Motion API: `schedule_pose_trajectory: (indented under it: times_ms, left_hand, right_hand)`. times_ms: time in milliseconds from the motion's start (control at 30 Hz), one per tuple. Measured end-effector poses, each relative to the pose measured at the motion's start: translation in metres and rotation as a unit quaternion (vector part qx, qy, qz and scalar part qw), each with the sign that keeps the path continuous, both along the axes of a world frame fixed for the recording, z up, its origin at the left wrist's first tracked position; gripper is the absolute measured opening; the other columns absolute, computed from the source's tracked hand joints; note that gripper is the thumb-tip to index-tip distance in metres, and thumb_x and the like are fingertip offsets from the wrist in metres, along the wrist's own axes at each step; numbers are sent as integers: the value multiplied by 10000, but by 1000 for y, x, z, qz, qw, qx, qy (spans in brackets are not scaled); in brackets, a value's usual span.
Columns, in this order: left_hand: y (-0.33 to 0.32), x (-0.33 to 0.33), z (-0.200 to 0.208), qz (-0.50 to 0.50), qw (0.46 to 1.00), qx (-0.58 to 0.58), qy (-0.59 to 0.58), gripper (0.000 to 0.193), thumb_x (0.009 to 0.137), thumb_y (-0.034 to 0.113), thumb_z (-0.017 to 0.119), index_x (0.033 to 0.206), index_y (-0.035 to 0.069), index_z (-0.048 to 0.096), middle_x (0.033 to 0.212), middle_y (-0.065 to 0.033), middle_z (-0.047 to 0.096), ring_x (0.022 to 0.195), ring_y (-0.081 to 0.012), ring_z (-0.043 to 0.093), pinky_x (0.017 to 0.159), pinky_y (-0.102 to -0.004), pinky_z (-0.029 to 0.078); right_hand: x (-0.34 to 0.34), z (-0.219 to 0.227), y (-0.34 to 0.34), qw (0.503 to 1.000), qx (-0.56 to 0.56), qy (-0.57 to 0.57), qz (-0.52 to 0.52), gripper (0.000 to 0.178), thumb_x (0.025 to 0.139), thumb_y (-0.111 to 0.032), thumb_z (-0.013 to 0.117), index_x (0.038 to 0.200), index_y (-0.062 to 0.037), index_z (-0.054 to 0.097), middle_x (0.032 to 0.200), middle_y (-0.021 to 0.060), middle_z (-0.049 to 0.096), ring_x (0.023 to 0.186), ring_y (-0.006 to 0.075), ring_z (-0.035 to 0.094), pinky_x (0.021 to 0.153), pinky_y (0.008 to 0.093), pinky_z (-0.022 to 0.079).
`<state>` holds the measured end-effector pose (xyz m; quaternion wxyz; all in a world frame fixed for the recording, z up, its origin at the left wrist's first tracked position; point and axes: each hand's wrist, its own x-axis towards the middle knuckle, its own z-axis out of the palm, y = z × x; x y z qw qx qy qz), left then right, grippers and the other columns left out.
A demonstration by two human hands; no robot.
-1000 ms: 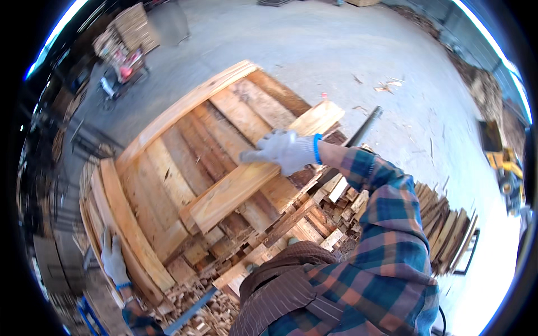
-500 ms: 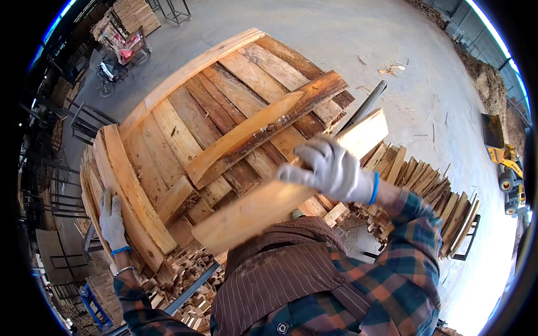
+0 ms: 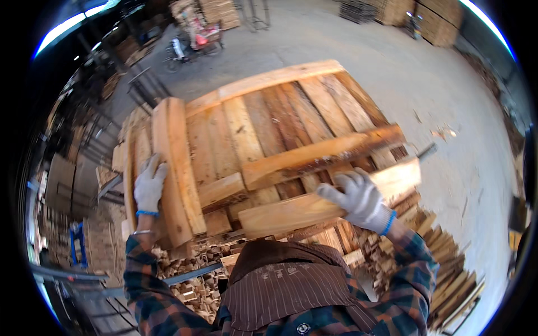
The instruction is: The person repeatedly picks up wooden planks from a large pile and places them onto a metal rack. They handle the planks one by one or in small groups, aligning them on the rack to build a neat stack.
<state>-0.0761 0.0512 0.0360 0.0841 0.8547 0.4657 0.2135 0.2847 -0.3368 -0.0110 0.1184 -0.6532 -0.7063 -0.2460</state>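
Note:
My right hand [image 3: 363, 203], in a white glove with a blue cuff, is closed on a pale wooden board [image 3: 294, 213] that lies across the near side of the plank stack. The board's left end is bare; the thumb lies along its top. Flat on the upright-running planks [image 3: 171, 151] at the left side rests my gloved left hand [image 3: 150, 186], fingers stretched out. Beyond the right hand, a bark-edged board [image 3: 325, 155] and a shorter piece [image 3: 223, 191] lie crosswise over a layer of planks [image 3: 260, 126]. Another long board [image 3: 269, 79] spans the far edge.
Small wood offcuts [image 3: 196, 297] lie heaped beneath, beside a metal bar [image 3: 196, 273]. At the right stands a pile of wood strips [image 3: 443, 263]. Metal frames [image 3: 148, 89] are at the left; a loaded cart [image 3: 204, 36] and stacked timber [image 3: 437, 25] stand farther off.
My right hand has brought the pale board down from a raised, tilted position to lie nearly level across the stack's near side. The left hand stays on the left planks. The view has swung left.

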Motion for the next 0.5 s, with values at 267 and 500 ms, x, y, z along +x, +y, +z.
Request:
schedule_pose_trajectory:
  times_ms: [267,500]
  left_hand:
    - [-8,-10,4,25,997,44,50,543,934,470,546,1345,116,568,1387,-169,537,1223,-390,539,1039,-458,420]
    - [10,-51,9,60,979,-51,-187,682,887,459,642,1437,86,488,1389,-208,554,1271,-333,542,1037,-384,431]
  right_hand:
    - [90,76,122,908,-191,229,-296,997,647,-472,832,1489,-168,393,1129,217,585,1050,412,593,893,481,506]
    - [77,46,222,945,-193,-4,-265,933,798,-531,704,1544,-129,314,1248,240,589,1096,334,632,914,440,514]
